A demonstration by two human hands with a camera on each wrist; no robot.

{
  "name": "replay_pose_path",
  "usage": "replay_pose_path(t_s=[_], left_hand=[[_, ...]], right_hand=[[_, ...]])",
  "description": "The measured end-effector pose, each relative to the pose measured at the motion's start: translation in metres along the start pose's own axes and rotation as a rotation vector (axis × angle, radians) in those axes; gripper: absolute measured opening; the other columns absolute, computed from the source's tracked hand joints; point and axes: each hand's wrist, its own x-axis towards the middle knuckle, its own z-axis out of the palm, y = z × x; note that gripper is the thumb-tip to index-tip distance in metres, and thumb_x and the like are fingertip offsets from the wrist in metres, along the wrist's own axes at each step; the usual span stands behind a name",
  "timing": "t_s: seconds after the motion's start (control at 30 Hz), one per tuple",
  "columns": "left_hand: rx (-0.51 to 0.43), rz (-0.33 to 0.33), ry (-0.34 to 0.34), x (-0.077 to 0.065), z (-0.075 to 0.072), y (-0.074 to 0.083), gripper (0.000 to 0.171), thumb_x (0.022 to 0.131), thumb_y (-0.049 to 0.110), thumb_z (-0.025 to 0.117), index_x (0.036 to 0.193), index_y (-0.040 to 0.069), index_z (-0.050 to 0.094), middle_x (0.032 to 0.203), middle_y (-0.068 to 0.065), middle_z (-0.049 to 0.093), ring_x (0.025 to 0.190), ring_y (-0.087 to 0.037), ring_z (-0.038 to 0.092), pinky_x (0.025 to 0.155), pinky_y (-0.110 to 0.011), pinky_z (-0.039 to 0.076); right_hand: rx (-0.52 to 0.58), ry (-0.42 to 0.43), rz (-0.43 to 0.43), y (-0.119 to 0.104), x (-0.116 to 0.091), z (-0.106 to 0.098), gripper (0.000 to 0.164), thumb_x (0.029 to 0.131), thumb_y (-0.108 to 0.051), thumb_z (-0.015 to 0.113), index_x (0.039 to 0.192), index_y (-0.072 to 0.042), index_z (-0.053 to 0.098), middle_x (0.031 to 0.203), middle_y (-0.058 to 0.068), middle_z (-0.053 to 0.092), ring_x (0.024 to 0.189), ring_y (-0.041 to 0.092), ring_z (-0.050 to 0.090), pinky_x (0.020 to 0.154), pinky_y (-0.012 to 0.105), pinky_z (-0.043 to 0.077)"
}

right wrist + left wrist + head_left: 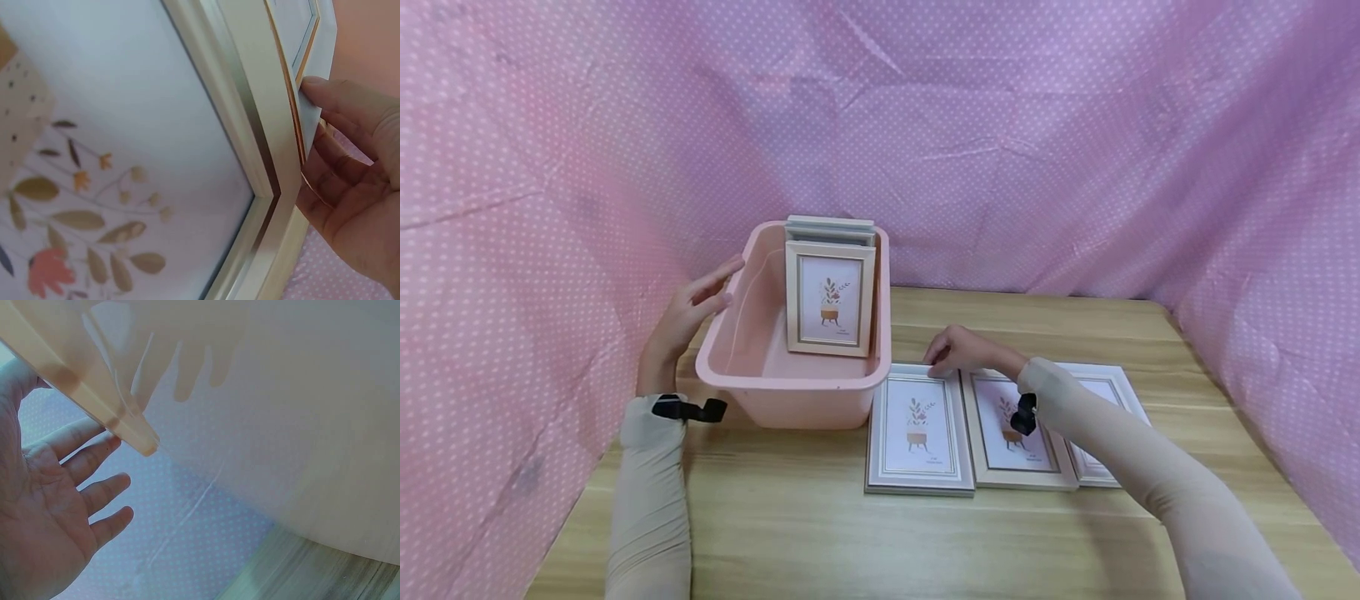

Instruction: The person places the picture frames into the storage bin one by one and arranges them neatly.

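Note:
A pink plastic bin (805, 408) stands left of centre, with several picture frames leaning inside at its right end; the front one is a beige picture frame (831, 304). My left hand (681, 317) touches the bin's left rim, its fingers fairly straight and spread in the left wrist view. On the table right of the bin lies a white picture frame (919, 425) with a plant print. My right hand (964, 350) pinches its top right corner; in the right wrist view the thumb is on the face and fingers are at the edge.
Further right lie another beige picture frame (1015, 429) and a white picture frame (1120, 392), both partly hidden by the right arm. They rest on a wooden table (790, 517). A pink polka-dot cloth (970, 167) hangs around the back and sides.

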Motion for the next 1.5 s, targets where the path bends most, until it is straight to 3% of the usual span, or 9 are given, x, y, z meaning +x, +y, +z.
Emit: replay_pose_path(t_s=[0.23, 0.57, 1.2, 1.5], left_hand=[[0.022, -0.019, -0.003, 0.002, 0.000, 0.001, 0.051, 0.102, 0.008, 0.056, 0.151, 0.002, 0.047, 0.164, -0.010, 0.037, 0.155, -0.017, 0.029, 0.117, -0.015, 0.032], [0.014, -0.012, 0.004, -0.001, 0.000, 0.001, 0.050, 0.101, 0.007, 0.056, 0.150, -0.001, 0.047, 0.163, -0.011, 0.038, 0.154, -0.017, 0.030, 0.112, -0.009, 0.033], [-0.004, 0.017, -0.003, 0.002, 0.000, 0.000, 0.049, 0.101, 0.004, 0.056, 0.149, -0.004, 0.047, 0.162, -0.013, 0.039, 0.154, -0.015, 0.031, 0.113, -0.009, 0.033], [-0.004, 0.016, -0.006, 0.001, 0.000, 0.002, 0.050, 0.101, 0.005, 0.055, 0.149, -0.004, 0.046, 0.162, -0.014, 0.039, 0.154, -0.016, 0.031, 0.114, -0.011, 0.033]], right_hand=[[0.008, 0.012, 0.024, 0.000, -0.002, -0.001, 0.013, 0.084, -0.001, 0.080, 0.097, 0.001, 0.080, 0.093, 0.012, 0.079, 0.074, 0.007, 0.064, 0.069, 0.020, 0.054], [0.017, 0.009, 0.042, -0.005, -0.003, -0.005, 0.012, 0.084, -0.001, 0.079, 0.096, -0.001, 0.080, 0.092, 0.010, 0.079, 0.077, 0.009, 0.068, 0.074, 0.022, 0.058], [0.078, -0.138, -0.053, -0.024, -0.011, -0.028, 0.023, 0.091, -0.003, 0.073, 0.114, -0.005, 0.074, 0.106, 0.009, 0.075, 0.096, 0.022, 0.068, 0.086, 0.029, 0.057], [0.096, -0.153, -0.008, -0.028, -0.015, -0.032, 0.026, 0.093, -0.005, 0.071, 0.119, -0.005, 0.072, 0.108, 0.012, 0.075, 0.098, 0.023, 0.068, 0.087, 0.030, 0.056]])
